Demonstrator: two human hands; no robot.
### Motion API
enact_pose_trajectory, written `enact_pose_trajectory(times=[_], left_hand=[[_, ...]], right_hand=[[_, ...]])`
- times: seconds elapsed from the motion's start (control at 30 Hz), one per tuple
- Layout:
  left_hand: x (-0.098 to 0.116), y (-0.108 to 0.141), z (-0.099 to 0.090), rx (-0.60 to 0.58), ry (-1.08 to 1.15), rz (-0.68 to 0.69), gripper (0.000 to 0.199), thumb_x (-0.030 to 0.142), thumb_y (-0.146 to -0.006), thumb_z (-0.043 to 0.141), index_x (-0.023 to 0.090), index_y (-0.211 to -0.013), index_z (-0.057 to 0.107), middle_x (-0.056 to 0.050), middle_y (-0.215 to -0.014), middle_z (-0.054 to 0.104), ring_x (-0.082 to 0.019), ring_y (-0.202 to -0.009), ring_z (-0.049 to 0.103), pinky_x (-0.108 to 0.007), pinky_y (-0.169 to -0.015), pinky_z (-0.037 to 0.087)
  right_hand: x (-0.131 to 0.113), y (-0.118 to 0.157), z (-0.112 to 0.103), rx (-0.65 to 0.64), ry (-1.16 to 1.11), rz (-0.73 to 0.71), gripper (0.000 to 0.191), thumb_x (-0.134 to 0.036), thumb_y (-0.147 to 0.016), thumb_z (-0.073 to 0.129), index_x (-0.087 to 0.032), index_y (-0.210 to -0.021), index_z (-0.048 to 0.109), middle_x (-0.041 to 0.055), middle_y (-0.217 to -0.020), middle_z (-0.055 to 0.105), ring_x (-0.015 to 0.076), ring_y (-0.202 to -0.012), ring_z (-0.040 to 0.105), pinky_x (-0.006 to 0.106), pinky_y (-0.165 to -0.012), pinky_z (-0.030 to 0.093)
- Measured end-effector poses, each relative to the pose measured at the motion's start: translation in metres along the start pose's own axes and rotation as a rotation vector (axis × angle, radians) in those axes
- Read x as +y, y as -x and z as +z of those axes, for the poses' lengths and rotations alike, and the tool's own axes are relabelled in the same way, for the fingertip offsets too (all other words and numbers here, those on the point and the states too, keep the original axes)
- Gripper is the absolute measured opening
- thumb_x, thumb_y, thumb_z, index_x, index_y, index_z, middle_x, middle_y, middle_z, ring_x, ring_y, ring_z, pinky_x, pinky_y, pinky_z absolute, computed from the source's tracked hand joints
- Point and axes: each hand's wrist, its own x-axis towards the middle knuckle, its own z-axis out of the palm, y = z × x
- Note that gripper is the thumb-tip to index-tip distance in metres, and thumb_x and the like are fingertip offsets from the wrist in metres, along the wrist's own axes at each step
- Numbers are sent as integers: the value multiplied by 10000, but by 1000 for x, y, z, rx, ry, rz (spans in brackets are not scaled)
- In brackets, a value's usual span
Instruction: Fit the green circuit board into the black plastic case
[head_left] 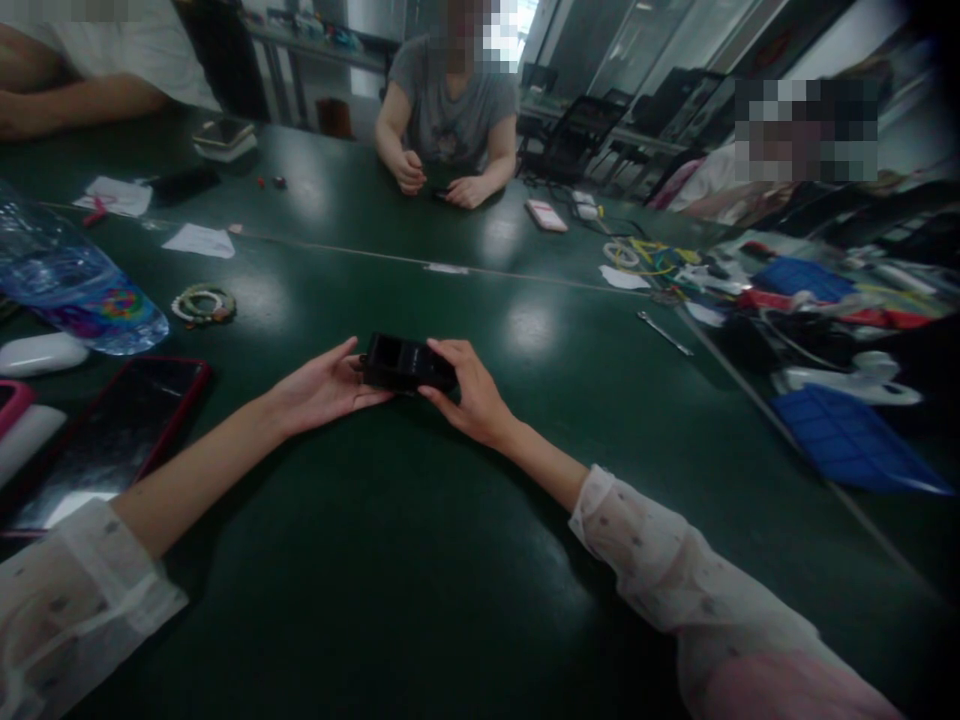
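A black device (405,362) with a square recess on its left part lies between my two hands, over the green table (420,560). My right hand (466,392) grips its right end, thumb at the near edge and fingers over the far side. At the left end, my left hand (326,388) supports it palm up, with the fingers partly beneath and behind it. The undersides of the device and some left fingertips are hidden.
Bracelets (204,305), a plastic bottle (82,280) and a red-edged phone (112,440) lie left. A wrench (664,333), blue panels (859,435) and cables are right. Across the table sits a person in a grey shirt (454,100); others sit left and right.
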Motion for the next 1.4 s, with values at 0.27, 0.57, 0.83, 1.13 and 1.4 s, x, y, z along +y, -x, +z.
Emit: enact_pose_trajectory(times=[0.27,0.57,0.83,1.13,1.4], left_hand=[[-2,0,0,52,-49,77,266,337,-948,571,133,-1100,648,-144,-1174,679,-273,-1207,603,-449,-1066,467],[-4,1,-2,-11,-234,146,292,141,-880,629,151,-1170,653,-111,-1221,678,-233,-1173,621,-370,-1023,514],[-3,6,2,-10,-277,142,343,176,-881,619,165,-1223,638,-113,-1332,620,-257,-1253,565,-373,-1039,507],[-4,7,3,-5,-271,152,388,164,-859,624,166,-1247,621,-120,-1324,621,-272,-1272,551,-389,-1082,472],[-3,3,-3,36,-193,161,388,188,-845,624,141,-1230,614,-136,-1258,655,-286,-1266,558,-397,-1096,458]], right_hand=[[2,-4,4,-187,8,83,628,-416,-955,534,-242,-1481,239,141,-1263,510,286,-1113,565,513,-935,530],[0,-4,1,-189,42,37,627,-383,-945,568,-251,-1465,244,132,-1287,502,280,-1148,549,499,-947,522],[0,-5,0,-148,-26,16,624,-377,-924,607,-259,-1441,279,114,-1247,512,263,-1120,540,473,-939,516],[0,-5,0,-146,-202,86,634,-416,-884,656,-289,-1409,325,105,-1315,488,268,-1197,529,480,-996,483],[14,-9,-5,-198,-680,394,622,-609,-878,575,-242,-1352,407,106,-1231,616,248,-1086,631,470,-945,514]])
